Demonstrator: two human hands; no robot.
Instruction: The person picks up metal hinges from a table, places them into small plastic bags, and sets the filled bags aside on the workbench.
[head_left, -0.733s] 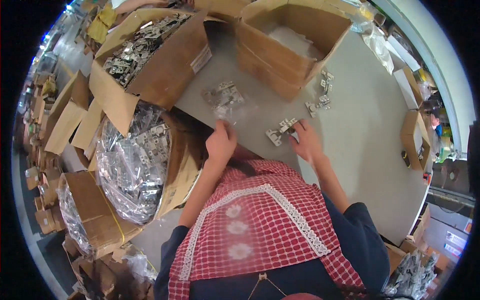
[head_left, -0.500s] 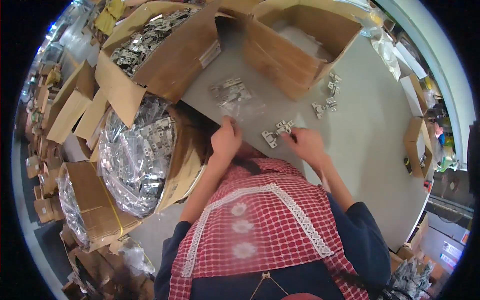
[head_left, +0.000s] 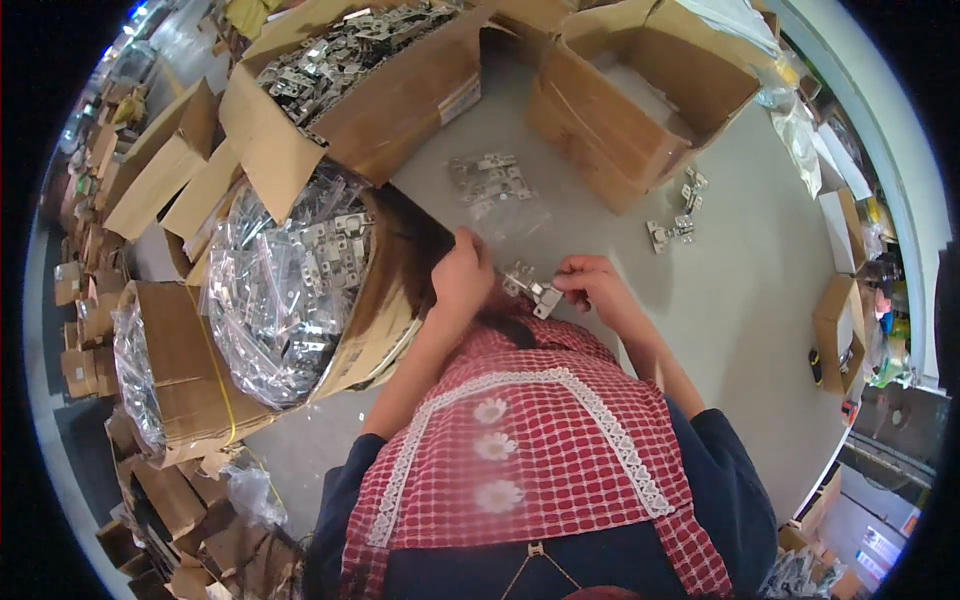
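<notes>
My right hand (head_left: pixel 597 287) pinches one end of a metal cabinet hinge (head_left: pixel 546 298) at the near table edge, just in front of the apron. The hinge's other end points left toward my left hand (head_left: pixel 463 272). That hand is closed, its fingers curled together at the table edge; whatever it grips is hidden. Beyond the hands, a clear plastic bag with hinges (head_left: pixel 495 180) in it lies flat on the grey table (head_left: pixel 730 330). Two loose hinges (head_left: pixel 672 232) rest farther right, below an open carton.
An open carton (head_left: pixel 400 120) heaped with loose hinges stands far left. Nearer on the left, another carton (head_left: pixel 375 345) holds many clear bags (head_left: pixel 270 290) of hinges. The carton (head_left: pixel 610 150) at the far right has white material inside. More boxes line both sides.
My right hand has drawn the hinge off the table top toward me and turned it. The left hand stays closed at the edge. The whole view has shifted slightly.
</notes>
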